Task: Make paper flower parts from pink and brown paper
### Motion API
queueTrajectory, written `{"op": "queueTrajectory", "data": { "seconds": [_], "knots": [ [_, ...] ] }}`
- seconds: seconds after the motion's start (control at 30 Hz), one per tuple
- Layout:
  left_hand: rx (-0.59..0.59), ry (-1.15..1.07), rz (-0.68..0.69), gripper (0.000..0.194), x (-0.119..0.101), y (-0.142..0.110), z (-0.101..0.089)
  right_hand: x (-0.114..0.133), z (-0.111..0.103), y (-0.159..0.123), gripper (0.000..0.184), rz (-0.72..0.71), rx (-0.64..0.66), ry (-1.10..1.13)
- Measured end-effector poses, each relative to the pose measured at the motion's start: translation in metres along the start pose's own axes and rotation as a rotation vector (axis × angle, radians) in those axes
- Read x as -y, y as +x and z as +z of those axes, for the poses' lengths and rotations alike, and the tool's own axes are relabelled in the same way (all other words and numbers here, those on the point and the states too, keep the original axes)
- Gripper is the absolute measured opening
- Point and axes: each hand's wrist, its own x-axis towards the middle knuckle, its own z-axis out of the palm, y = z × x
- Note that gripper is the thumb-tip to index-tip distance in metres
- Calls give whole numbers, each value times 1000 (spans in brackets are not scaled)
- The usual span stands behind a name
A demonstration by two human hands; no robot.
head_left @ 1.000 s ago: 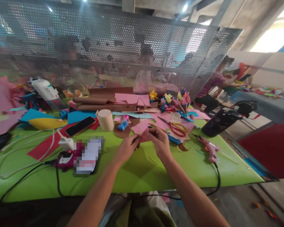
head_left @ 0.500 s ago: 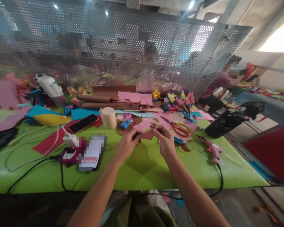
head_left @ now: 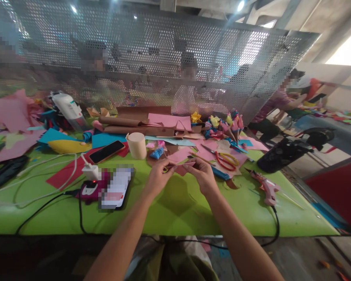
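A small piece of pink paper (head_left: 181, 169) is stretched between my two hands, above the green tabletop (head_left: 175, 210). My left hand (head_left: 160, 175) pinches its left edge, and my right hand (head_left: 203, 173) pinches the right edge. Parts of the paper are covered by my fingers. Just beyond my hands lie more pink sheets (head_left: 183, 154) and a small blue bundle (head_left: 157, 153). Scissors with red and yellow handles (head_left: 226, 160) rest past my right hand, and a blue cutter-like tool (head_left: 221, 173) lies beside it.
On the right sit a pink glue gun (head_left: 267, 188) with its cord and a black bottle (head_left: 277, 156). To the left are a phone (head_left: 117, 189), a dark phone (head_left: 107, 152), a power strip (head_left: 90, 191) and a paper roll (head_left: 137, 146). Paper flowers (head_left: 222, 125) stand near the perforated screen (head_left: 152, 70).
My right fingers have shifted on the pink paper and now lie along its right edge. The whole view has moved slightly, with objects appearing a little further right.
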Motion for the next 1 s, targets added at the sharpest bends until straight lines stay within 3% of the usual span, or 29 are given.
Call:
{"op": "queueTrajectory", "data": {
  "seconds": [0.13, 0.3, 0.53, 0.73, 1.0],
  "knots": [
    [-95, -141, -133, 21, -2, 0, -2, 0, 0, -1, 26, 36, 72, -85],
    [-117, -191, -127, 20, -4, 1, -4, -2, 3, -3, 24, 52, 171, -118],
    [-112, -215, -150, 24, -6, 0, -4, -4, 3, -5, 27, 50, 126, -150],
    [-141, -237, -142, 24, -1, -1, -5, -5, 7, -6, 27, 99, 186, -129],
    [-190, -285, -214, 42, 0, -2, -6, -12, 8, -4, 31, 63, 153, -119]
  ]
}}
